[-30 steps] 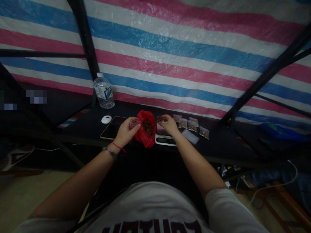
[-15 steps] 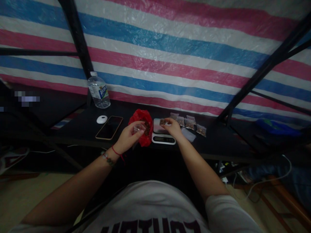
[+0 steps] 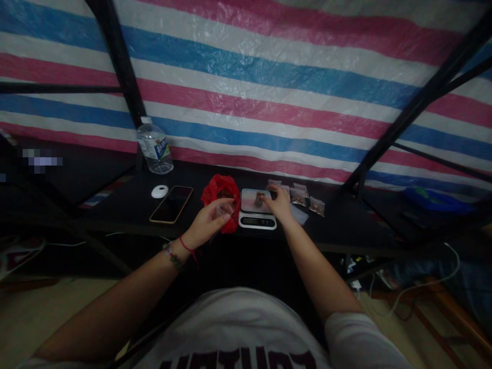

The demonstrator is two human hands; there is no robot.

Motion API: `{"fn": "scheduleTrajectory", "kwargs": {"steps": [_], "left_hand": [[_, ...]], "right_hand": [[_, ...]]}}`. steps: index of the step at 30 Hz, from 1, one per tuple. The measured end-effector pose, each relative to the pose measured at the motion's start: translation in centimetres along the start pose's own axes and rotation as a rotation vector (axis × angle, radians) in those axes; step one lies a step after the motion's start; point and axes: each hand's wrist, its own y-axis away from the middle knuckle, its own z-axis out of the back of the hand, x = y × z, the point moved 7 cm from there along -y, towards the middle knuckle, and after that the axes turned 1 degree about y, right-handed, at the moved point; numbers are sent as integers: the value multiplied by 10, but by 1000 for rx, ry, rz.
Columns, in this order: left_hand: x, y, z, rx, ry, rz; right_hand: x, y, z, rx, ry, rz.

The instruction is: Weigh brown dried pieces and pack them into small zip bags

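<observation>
My left hand [image 3: 205, 223] is closed on a small clear plastic bag [image 3: 224, 209], over the near side of a red plastic bag [image 3: 216, 187] with brown bits inside. Beside it, a white kitchen scale [image 3: 246, 223] carries a small brown heap [image 3: 259, 200] on its plate; I cannot make out the exact kind. My right hand [image 3: 281, 205] is over the plate's right edge, thumb by the heap and fingers apart, with nothing visible between them. Several small filled zip bags [image 3: 299, 197] lie beyond it, and flat clear bags [image 3: 300, 215] show partly beneath my wrist.
On the left of the black table [image 3: 126, 205] lie a phone [image 3: 171, 205] and a white round-edged mouse [image 3: 160, 191]. A clear plastic bottle [image 3: 155, 148] stands behind them. Dark metal posts [image 3: 119, 61] frame the table, and a striped sheet [image 3: 249, 87] hangs at the back.
My right hand has opened and drawn back slightly right from the brown heap, which now shows more fully. My left hand has shifted slightly right with the clear bag.
</observation>
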Motion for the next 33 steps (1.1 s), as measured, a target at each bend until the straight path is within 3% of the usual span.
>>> {"fn": "scheduleTrajectory", "kwargs": {"steps": [2, 6, 10, 13, 17, 22, 27, 33], "left_hand": [[-7, 1, -2, 6, -191, -51], [-22, 5, -5, -7, -540, -172], [-30, 9, -10, 5, -677, -251], [-35, 12, -18, 74, -705, -284], [-39, 15, -27, 198, -696, -295], [-25, 7, -8, 196, -447, -210], [11, -5, 9, 123, 55, 64], [15, -6, 8, 97, 145, 131]], "right_hand": [[25, 10, 6, 33, -133, 49], [91, 44, 2, 385, -443, 177], [134, 78, 3, 627, -439, 332], [136, 90, -3, 705, -440, 328], [120, 93, -13, 742, -520, 196], [106, 89, -12, 788, -668, 6], [98, 74, 3, 737, -675, 17], [100, 69, 12, 790, -601, 150]]}}
